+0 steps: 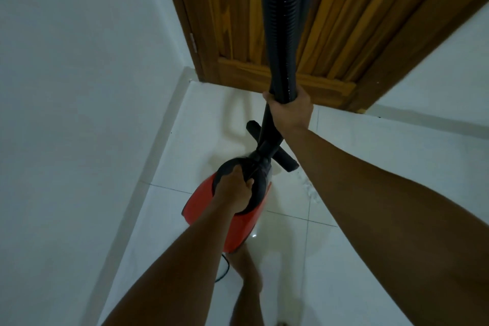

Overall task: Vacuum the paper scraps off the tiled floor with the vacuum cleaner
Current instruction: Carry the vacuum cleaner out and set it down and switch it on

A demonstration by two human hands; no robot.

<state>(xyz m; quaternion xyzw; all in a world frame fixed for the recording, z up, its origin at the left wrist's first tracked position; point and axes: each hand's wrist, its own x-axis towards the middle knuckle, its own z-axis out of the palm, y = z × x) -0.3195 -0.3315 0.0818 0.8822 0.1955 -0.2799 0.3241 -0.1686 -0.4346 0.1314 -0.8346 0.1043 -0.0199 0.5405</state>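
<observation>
White tiled floor (370,193) at a wooden door (238,21), head view. The red vacuum cleaner (238,225) is gripped by its handle in the curled left hand (235,190); its black hose (283,34) is clasped by the right hand (289,110). Paper scraps (311,189), lying just beside the nozzle (287,161), may be scattered or missed; the cord (223,270) near the foot (246,272) may be snagged.

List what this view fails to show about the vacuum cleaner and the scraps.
Head view:
- hose: upper end cut off by the top edge.
- paper scraps: tiny, pale on the white floor, partly behind the right forearm; count unclear.
- vacuum cleaner: handle partly covered by the left hand.
- cord: passes behind the left forearm; its end hidden.
</observation>
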